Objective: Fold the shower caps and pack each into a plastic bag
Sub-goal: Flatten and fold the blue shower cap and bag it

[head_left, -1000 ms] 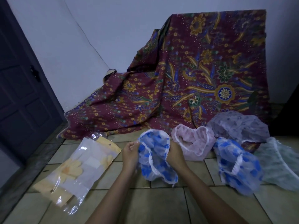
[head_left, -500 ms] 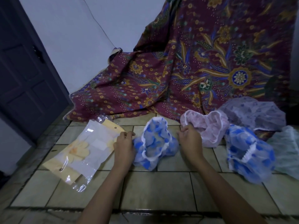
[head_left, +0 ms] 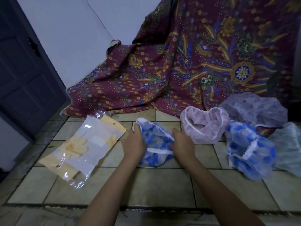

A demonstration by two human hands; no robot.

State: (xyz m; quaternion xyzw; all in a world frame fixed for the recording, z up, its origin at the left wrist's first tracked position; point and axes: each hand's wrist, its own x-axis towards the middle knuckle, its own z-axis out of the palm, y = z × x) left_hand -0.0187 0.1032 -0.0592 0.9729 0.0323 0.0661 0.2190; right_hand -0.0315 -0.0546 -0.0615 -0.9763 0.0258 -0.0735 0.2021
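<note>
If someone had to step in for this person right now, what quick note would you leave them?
Left hand: grips the left edge of the blue shower cap, which rests on the tiled floor.
Right hand: pinches the cap's white rim on the right.
Plastic bag: lies flat to the left, untouched; I cannot tell whether it holds a cap.
Waiting on the right, unfolded: pink cap, second blue cap, lilac cap, pale green cap.
Done: nothing visibly packed.
Left: finish folding this cap, bag it, then the other four.

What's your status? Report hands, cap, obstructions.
Left hand, right hand grip blue shower cap by rim. Cap on tiled floor, not bagged. Plastic bag lies left; nothing between.
</note>
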